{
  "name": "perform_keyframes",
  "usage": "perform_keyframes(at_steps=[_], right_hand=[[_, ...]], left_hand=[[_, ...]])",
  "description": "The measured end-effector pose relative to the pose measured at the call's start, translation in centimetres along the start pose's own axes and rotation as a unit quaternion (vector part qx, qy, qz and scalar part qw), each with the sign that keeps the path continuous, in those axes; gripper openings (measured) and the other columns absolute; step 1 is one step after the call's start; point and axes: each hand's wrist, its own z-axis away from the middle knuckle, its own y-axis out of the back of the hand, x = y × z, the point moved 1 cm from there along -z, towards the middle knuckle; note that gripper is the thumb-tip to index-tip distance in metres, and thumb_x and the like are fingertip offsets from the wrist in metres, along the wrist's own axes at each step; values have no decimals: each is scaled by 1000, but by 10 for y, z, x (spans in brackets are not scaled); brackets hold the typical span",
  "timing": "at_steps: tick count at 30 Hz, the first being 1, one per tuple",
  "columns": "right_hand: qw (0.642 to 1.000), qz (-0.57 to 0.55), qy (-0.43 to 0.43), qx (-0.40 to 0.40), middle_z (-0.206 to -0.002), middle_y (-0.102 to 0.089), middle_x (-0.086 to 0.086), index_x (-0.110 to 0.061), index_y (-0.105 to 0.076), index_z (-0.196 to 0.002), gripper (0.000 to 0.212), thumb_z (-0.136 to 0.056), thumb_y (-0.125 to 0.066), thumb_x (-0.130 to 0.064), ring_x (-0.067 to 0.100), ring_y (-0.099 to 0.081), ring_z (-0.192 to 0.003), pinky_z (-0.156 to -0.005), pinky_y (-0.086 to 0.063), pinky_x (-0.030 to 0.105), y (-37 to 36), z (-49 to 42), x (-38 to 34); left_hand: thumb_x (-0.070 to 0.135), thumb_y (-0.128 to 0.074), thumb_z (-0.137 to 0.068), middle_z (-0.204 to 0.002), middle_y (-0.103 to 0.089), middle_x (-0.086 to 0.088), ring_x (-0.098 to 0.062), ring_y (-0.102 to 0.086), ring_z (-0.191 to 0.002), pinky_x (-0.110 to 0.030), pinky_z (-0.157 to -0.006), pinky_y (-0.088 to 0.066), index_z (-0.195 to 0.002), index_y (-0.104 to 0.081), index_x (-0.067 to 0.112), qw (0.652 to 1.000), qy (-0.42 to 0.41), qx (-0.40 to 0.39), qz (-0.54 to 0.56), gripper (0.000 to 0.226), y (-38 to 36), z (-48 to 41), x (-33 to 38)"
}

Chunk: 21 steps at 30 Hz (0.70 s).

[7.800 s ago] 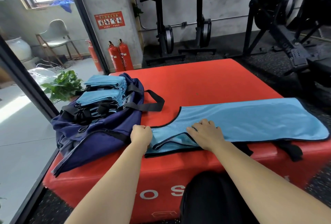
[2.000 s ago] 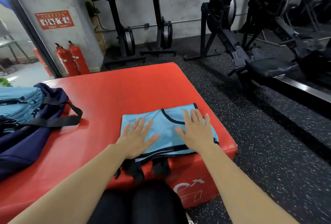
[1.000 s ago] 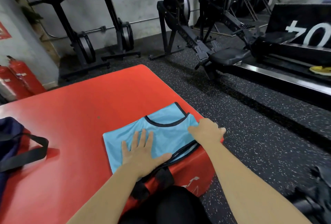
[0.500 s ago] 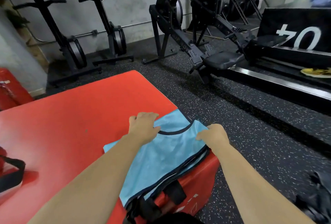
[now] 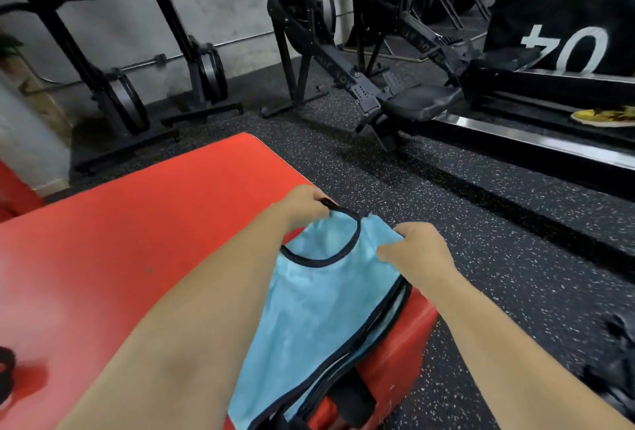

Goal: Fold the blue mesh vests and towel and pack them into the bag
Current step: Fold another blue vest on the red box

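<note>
A folded blue mesh vest (image 5: 319, 306) with black trim lies over the near right corner of the red padded box (image 5: 137, 240), its far end lifted. My left hand (image 5: 302, 204) grips the vest's far left corner at the black neckline. My right hand (image 5: 415, 251) pinches the far right corner. Black straps hang from the vest's near edge over the box front. Only a black bag strap (image 5: 7, 373) shows at the left edge; the bag itself is out of frame.
Rowing machines (image 5: 378, 86) and ski trainers (image 5: 113, 86) stand on the speckled black floor beyond the box. A black box marked 04 (image 5: 563, 38) sits at the far right, with a yellow shoe (image 5: 604, 117) near it. A dark object (image 5: 615, 385) lies on the floor at right.
Both hands have left the flattened vest, taken its far corners and lifted that end up off the box. The view has swung right, away from the bag.
</note>
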Motion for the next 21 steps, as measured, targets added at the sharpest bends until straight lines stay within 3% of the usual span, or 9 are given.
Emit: perform_keyframes(at_steps=[2, 5, 8, 10, 12, 13, 18, 21], right_hand=[[998, 41, 52, 17, -55, -32, -1, -15, -34, -59, 29, -69, -61, -9, 22, -29, -57, -49, -21, 28, 0, 17, -22], [985, 104, 139, 16, -68, -54, 0, -17, -56, -74, 5, -73, -60, -15, 27, -51, -70, -58, -37, 30, -10, 57, -53], [965, 157, 211, 5, -93, -67, -3, -27, -65, -96, 19, -79, -61, -20, 26, -62, -93, -76, -40, 33, -41, 99, -65], [925, 231, 294, 60, -81, -67, -1, -23, -66, -84, 21, -65, -73, -20, 24, -66, -78, -70, -40, 35, -75, 126, -59], [903, 273, 327, 46, -54, -55, -1, -23, -59, -58, 34, -35, -83, -16, 21, -57, -47, -53, -39, 32, -101, 146, -48], [894, 299, 332, 41, -49, -50, -2, -23, -56, -53, 38, -28, -83, -15, 20, -53, -42, -50, -39, 31, -111, 151, -42], [869, 326, 365, 71, -49, -47, -3, -21, -52, -52, 39, -29, -82, -10, 21, -48, -44, -51, -38, 32, -117, 160, -43], [864, 314, 388, 63, -52, -49, -2, -20, -54, -56, 37, -34, -83, -16, 21, -50, -48, -54, -39, 32, -119, 171, -58]], left_hand=[[-1, -65, -84, -71, -57, 2, -11, -49, -70, -22, -63, -39, -77, -66, 17, 999, -14, 16, 42, 19, 27, 16, -5], [-3, -68, -82, -70, -61, 6, -4, -51, -67, -15, -63, -39, -78, -65, 18, 997, -19, 25, 70, 22, 59, 50, -31], [-13, -67, -80, -56, -61, 14, 4, -51, -53, -12, -60, -40, -74, -63, 17, 996, 9, 36, 75, 31, 69, 87, -70], [-18, -63, -79, -59, -61, 5, 2, -51, -51, -16, -61, -42, -72, -63, 14, 997, 32, 29, 61, 33, 66, 110, -98], [-18, -58, -79, -64, -60, -5, -9, -51, -56, -26, -63, -42, -72, -64, 13, 997, 50, 16, 48, 33, 59, 126, -123], [-18, -56, -78, -64, -60, -6, -13, -51, -59, -27, -63, -42, -72, -64, 13, 997, 61, 15, 44, 33, 55, 132, -133], [1, -51, -87, -56, -61, 1, -4, -53, -44, -14, -45, -37, -73, -67, 9, 981, 102, 38, 162, 23, 54, 147, -136], [28, -67, -87, -55, -57, 1, -7, -49, -43, -17, -44, -36, -66, -63, 13, 966, 117, 78, 218, 27, 60, 146, -138]])
